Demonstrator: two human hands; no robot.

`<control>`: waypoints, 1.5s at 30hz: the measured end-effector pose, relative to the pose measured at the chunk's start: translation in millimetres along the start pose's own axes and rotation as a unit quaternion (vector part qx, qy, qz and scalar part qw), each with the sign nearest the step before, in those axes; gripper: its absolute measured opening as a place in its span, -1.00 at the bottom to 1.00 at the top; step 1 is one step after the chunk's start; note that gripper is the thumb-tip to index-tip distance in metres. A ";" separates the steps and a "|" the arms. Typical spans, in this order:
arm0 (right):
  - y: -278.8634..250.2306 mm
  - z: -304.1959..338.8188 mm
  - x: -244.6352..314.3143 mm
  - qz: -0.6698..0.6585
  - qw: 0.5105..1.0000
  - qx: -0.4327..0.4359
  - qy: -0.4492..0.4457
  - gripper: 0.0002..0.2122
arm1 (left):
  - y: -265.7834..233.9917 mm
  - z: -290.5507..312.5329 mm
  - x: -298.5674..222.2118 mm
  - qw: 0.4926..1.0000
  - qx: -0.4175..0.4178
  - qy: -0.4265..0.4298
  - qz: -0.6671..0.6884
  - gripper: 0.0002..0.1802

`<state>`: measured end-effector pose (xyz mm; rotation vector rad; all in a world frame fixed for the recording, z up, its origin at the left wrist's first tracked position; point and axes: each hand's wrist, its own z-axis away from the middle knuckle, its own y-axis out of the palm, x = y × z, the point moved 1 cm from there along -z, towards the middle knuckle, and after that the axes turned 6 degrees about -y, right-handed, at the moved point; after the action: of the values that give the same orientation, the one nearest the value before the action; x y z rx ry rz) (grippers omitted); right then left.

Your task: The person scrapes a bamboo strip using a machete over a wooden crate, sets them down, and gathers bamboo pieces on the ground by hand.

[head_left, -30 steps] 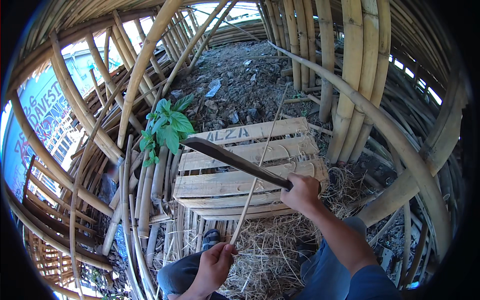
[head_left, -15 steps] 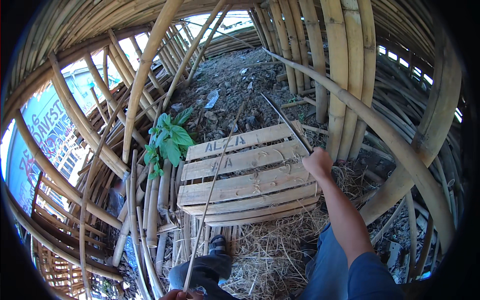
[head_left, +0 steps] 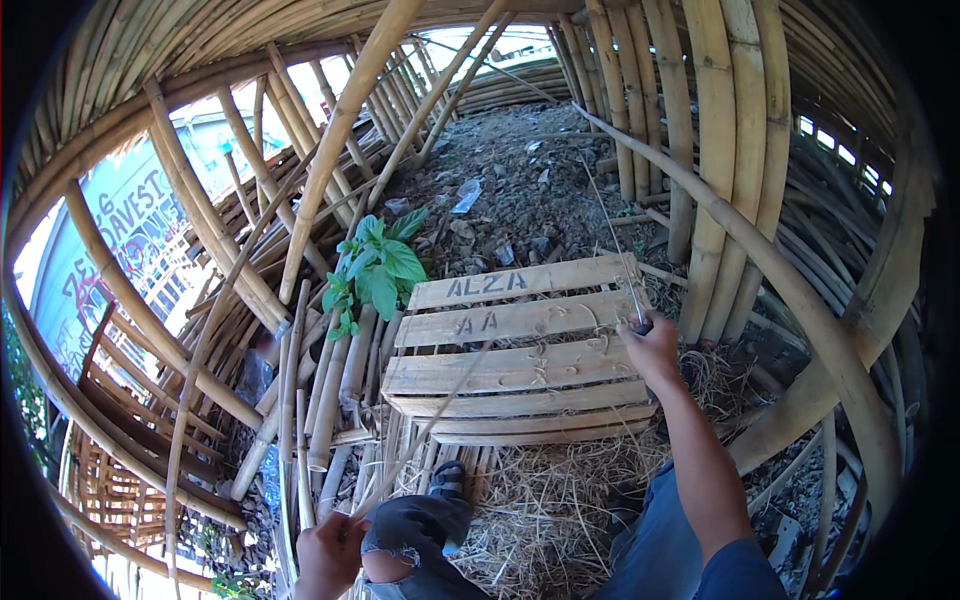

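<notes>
My right hand (head_left: 652,350) is closed round the dark handle of a machete (head_left: 631,285), over the right end of a slatted wooden crate (head_left: 500,370). Its long, narrow blade points up and away from me, seen nearly edge-on. At the lower left, my left hand (head_left: 328,555) grips the near end of a thin bamboo strip (head_left: 410,455). The strip slants up to the right, across the front of the crate, and its far part is blurred. Curled shavings lie on the crate's slats. Blade and strip are apart.
Straw-like shavings (head_left: 545,520) cover the ground before the crate. Left of it stand bamboo poles (head_left: 325,400) and a leafy plant (head_left: 375,270). A long bamboo pole (head_left: 735,225) slants down the right side. Rubble (head_left: 500,180) lies beyond, between bamboo posts.
My left hand has risen further into view with the strip, whose far end has dropped toward the crate. The machete's blade has turned more upright and edge-on. The whole view has shifted slightly.
</notes>
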<state>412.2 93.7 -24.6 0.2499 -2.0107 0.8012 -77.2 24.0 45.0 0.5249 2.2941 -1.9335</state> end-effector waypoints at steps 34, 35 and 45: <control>2.8 3.0 14.3 -0.158 0.984 0.044 -0.071 -0.61 | -70.3 -97.4 -4.2 0.982 -0.168 0.083 -0.006 -0.76; 2.4 3.1 16.3 -0.159 0.984 0.054 -0.060 -0.60 | -70.3 -98.0 -5.2 0.982 -0.169 0.084 -0.006 -0.76; -1.0 4.9 22.6 -0.126 0.988 0.061 -0.066 -0.58 | -72.4 -104.0 -3.9 0.980 -0.182 0.080 0.002 -0.74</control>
<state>396.8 92.9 -7.3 0.6303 -2.0040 0.7613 -81.6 114.2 133.9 0.6586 2.6588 -1.4599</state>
